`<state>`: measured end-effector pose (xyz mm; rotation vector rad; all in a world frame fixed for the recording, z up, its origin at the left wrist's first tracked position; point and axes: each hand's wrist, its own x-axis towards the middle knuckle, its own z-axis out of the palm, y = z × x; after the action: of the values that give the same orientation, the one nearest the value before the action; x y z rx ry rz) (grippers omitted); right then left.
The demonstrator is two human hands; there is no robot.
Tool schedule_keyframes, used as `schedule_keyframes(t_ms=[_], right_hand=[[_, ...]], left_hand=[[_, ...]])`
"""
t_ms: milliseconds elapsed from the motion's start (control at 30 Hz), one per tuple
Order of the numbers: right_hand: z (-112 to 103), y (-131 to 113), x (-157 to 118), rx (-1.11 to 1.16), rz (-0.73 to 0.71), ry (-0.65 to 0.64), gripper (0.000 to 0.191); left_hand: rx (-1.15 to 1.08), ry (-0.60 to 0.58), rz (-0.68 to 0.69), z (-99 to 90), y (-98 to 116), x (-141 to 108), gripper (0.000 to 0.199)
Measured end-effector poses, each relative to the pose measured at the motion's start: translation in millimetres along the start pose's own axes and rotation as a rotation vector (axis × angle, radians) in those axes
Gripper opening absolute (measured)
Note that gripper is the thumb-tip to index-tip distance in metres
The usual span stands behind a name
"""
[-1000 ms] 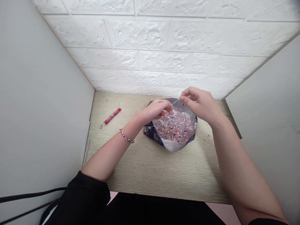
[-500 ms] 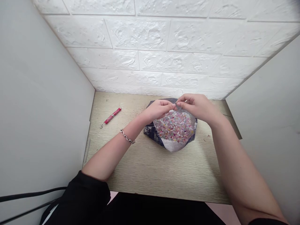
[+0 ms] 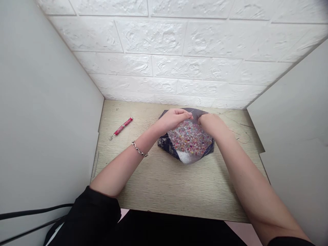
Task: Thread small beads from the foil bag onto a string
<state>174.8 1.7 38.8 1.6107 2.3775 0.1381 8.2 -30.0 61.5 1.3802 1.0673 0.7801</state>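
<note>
Over wood, left hand pinches a strand, right hand curls.

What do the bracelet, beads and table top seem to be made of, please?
Bracelet: probably metal, polished, from its shiny silvery links. Beads: perhaps plastic or glass, glossy, from their glints. Table top: perhaps wood or wood-look laminate, matte, from its streaky grain.
</note>
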Motion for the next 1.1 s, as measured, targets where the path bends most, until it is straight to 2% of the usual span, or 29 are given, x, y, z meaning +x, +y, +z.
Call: schedule_keyframes(t_ms=[233, 333, 400, 600, 733, 900, 1100], right_hand=[[0.3, -1.0, 0.0, -0.004, -0.007, -0.029, 0.024], [-2.5, -3.2, -1.5, 0.033, -0.032, -0.084, 0.020], [-6.9, -4.9, -3.5, 0.087, -0.067, -0.133, 0.019], [-25.2, -5.9, -12.3, 0.364, -0.199, -0.196, 0.032], [-24.8, -1.7, -13.1, 0.436, -0.142, -0.201, 0.027], [-15.1, -0.1, -9.1, 0.298, -0.022, -0.303, 0.027], [-16.8, -6.7, -8.7, 0.295, -0.019, -0.334, 0.015]], left_hand=[[0.027, 0.001, 0.001, 0.3, -0.3, 0.1, 0.020], [0.033, -0.003, 0.006, 0.2, -1.2, 0.5, 0.020], [0.037, -0.010, 0.008, -0.2, -1.9, 0.9, 0.021], [0.043, -0.006, 0.004, -0.5, -3.1, 1.6, 0.019], [0.031, -0.011, -0.004, 0.2, -3.0, 1.3, 0.019], [0.031, -0.013, -0.001, 0.1, -3.8, 1.6, 0.020], [0.050, -0.013, -0.008, -0.4, -3.4, 1.5, 0.020]])
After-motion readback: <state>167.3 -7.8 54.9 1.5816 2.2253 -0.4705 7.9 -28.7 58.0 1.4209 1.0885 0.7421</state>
